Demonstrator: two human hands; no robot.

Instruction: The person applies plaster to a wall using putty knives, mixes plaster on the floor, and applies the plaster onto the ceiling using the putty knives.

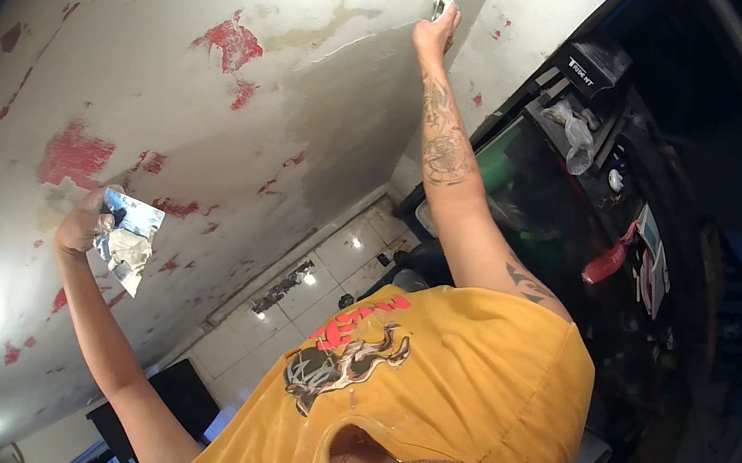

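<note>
My left hand [84,222] grips a shiny, flat, four-sided plate [140,216] by one edge. A lump of whitish putty [127,248] lies on this plate. Stretched far out at the upper right, my right hand [435,34] is closed around a small scraper [442,1], mostly hidden by the fingers. The scraper is at the wall [244,130], close to a corner. Whitish paint covers that wall, with red patches and a darker grey, damp-looking area below my right hand.
Along the right stands a dark shelf unit, with a black box [591,68] on top, a clear plastic bag [578,137] and a red packet [609,259]. Pale tiles [329,268] with a dark broken strip show past the wall's edge. A dark flat panel [183,399] is at lower left.
</note>
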